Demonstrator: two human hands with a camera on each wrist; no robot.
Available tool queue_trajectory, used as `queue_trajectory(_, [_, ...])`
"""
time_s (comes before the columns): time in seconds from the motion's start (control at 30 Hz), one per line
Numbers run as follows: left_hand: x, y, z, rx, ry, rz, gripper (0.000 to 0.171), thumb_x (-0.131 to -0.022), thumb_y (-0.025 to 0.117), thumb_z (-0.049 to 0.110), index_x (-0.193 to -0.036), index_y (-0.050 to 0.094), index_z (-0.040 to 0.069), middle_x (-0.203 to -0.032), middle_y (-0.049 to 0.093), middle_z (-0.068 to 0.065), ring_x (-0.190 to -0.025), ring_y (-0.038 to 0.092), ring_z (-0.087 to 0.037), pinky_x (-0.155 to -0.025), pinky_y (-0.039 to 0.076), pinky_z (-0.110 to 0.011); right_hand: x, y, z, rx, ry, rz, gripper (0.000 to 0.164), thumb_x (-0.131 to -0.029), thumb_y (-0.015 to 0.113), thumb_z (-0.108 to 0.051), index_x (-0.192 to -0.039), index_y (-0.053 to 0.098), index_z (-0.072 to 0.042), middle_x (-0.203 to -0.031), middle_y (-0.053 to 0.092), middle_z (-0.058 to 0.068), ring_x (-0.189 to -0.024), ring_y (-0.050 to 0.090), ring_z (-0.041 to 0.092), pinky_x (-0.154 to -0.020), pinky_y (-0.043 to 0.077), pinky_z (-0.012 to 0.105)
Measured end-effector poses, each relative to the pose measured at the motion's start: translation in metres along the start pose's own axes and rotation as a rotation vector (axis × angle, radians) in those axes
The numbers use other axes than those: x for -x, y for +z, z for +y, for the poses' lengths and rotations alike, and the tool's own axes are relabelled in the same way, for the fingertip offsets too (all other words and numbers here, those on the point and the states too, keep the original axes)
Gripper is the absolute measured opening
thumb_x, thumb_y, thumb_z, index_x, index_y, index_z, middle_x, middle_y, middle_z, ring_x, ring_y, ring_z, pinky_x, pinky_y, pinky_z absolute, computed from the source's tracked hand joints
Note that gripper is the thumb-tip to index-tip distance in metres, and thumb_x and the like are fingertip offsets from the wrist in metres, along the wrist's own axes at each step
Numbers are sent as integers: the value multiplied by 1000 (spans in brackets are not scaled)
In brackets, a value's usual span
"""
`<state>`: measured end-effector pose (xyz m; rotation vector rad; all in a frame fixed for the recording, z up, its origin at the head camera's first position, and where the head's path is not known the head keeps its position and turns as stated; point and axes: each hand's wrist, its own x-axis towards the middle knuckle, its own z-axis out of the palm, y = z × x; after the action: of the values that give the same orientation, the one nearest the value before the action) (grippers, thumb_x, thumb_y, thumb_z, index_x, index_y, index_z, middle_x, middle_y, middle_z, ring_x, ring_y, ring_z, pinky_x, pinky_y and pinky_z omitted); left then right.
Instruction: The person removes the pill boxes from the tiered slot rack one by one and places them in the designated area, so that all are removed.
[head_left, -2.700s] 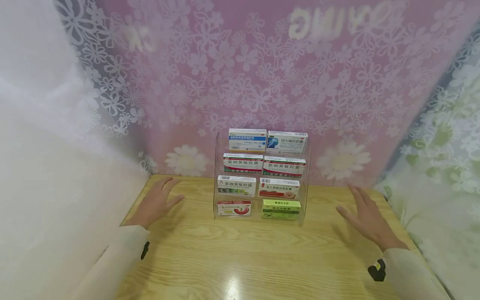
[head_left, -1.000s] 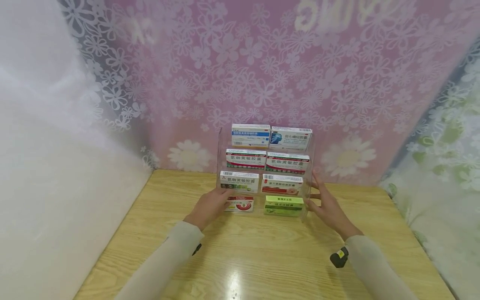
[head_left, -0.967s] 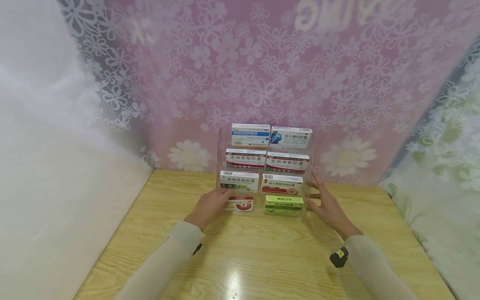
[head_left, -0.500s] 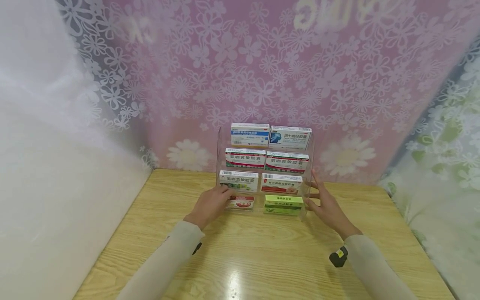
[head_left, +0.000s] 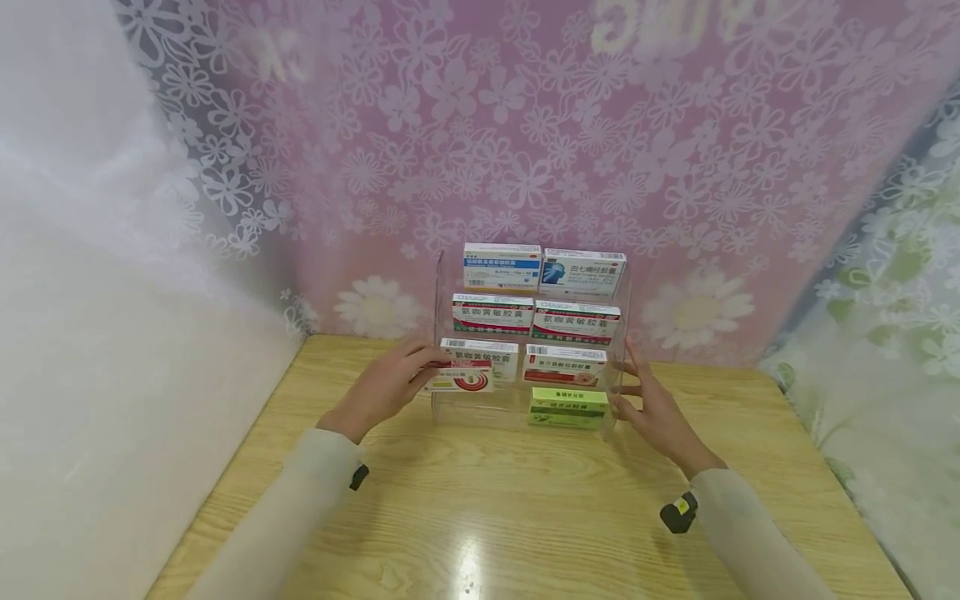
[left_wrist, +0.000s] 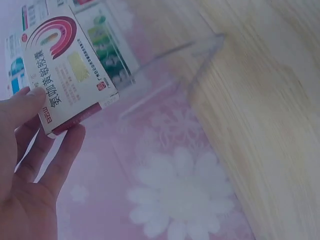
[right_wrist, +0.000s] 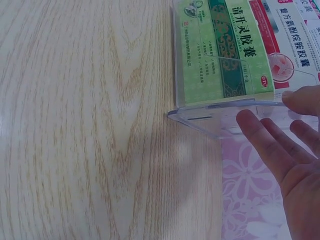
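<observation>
the red box (head_left: 462,379) is pinched at its left end by the left hand (head_left: 382,387), with the thumb on the printed face and the fingers behind, parted only by the box's thickness. it is held up at the left part of the rack (head_left: 480,411), in front of the white box (head_left: 502,357); whether the two touch cannot be told. the rack's right side is met by the right hand (head_left: 662,417), with fingers nearly straight and loosely spread; how firmly it is pressed cannot be told.

with only one end pinched, the red box could be twisted or dropped if the thumb were eased. the white box could be nudged by a swing to the far side. the rack's clear left side could be snagged, being hard to see, and the rack could be slid or tipped by an uneven push from the right.

beside the rack's right side, the green box (head_left: 567,408) is seated in the lowest row. far room is limited by the pink wall (head_left: 525,167). wider room is offered to the left and on the near part of the table (head_left: 375,517).
</observation>
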<state>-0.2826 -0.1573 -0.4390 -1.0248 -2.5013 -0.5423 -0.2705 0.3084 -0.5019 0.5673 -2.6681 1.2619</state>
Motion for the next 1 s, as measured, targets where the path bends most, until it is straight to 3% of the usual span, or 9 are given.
queue_trajectory(0.17, [18, -20, -17, 28, -49, -26, 26, -104, 74, 10, -130, 77, 15, -128, 73, -3, -115, 72, -22, -97, 64, -40, 0, 0, 1, 4, 2, -1, 110, -105, 67, 5, -176, -8, -31, -166, 39, 34, -124, 67, 59, -79, 69, 38])
queue_trajectory(0.43, [60, -35, -57, 108, -199, -159, 24, -105, 73, 9, -127, 78, 16, -124, 75, -3, -113, 69, -26, -94, 60, -49, 0, 2, 1, -17, 9, -12, 110, -106, 66, 4, -176, -9, -34, -167, 36, 35, -125, 67, 58, -80, 69, 36])
queue_trajectory(0.77, [108, -36, -92, 218, -379, -324, 19, -106, 71, 8, -121, 80, 15, -118, 77, -2, -103, 69, -16, -90, 59, -43, 1, 1, 1, -11, -21, -12, 110, -104, 66, 8, -176, -8, -30, -166, 38, 35, -123, 67, 60, -79, 69, 38])
queue_trajectory(1.0, [127, -33, -102, 325, -446, -400, 18, -108, 67, 8, -120, 80, 13, -116, 77, -3, -106, 67, -19, -89, 58, -36, 0, 0, 1, -18, -2, -15, 110, -106, 65, 6, -176, -9, -34, -167, 37, 35, -125, 66, 60, -79, 69, 39])
